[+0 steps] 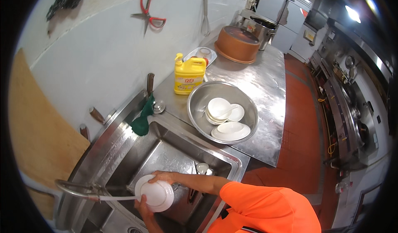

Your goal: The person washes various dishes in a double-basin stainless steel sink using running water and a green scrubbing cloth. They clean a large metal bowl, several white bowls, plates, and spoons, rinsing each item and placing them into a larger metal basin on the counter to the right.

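Observation:
Over the steel sink (170, 150), my two hands grip white plates (157, 195). Two round rims overlap, so there seem to be two plates together, tilted. My right hand (163, 176) closes on the upper edge, its forearm coming from the orange sleeve. At the lower left edge, my left hand (144, 208) is closed with the thumb on the rim; its other fingers are mostly hidden beneath. The faucet spout (116, 198) ends right beside the plates. On the sink floor lie a white spoon (202, 168) and some dark, thin utensils (192, 195), partly behind my right arm.
A steel basin (192, 121) with white bowls (219, 108) and oval dishes (230, 131) stands on the steel counter (265, 108). Behind it are a yellow detergent jug (189, 77) and a brown lidded tub (236, 46). A green cloth (141, 125) hangs over the sink's back edge.

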Tool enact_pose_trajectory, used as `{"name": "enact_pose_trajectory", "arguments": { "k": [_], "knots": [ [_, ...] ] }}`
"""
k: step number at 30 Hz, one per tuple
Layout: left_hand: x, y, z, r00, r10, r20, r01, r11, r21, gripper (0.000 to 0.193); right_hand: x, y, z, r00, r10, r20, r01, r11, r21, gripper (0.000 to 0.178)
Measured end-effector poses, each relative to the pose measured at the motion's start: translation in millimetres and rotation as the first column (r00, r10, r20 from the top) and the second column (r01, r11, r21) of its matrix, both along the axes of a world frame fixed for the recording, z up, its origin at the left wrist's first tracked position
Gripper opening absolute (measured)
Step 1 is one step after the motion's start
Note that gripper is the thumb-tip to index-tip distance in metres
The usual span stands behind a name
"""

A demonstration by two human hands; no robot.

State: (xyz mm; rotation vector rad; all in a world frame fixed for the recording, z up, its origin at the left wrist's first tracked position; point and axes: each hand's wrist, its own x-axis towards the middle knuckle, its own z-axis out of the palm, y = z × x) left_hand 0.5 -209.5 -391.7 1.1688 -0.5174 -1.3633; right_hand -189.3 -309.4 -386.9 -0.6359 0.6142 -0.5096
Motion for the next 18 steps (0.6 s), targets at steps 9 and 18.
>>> {"name": "enact_pose_trajectory", "arguments": {
  "k": [9, 18],
  "knots": [
    [-17.1, -34.9, -7.7, -0.105, -0.094, 0.99, 0.151, 0.982, 0.11, 0.043, 37.6, 59.2, -11.9, 0.892, -0.451, 0.035, 0.423, 0.859, 0.29, 0.05],
    [-66.6, 31.1, 21.5, 0.055, 0.081, 0.995, 0.374, 0.923, -0.096, 0.058, 7.1, 82.5, -83.3, 0.808, -0.504, -0.307, 0.313, 0.807, -0.501, 0.041]
  ]
}}
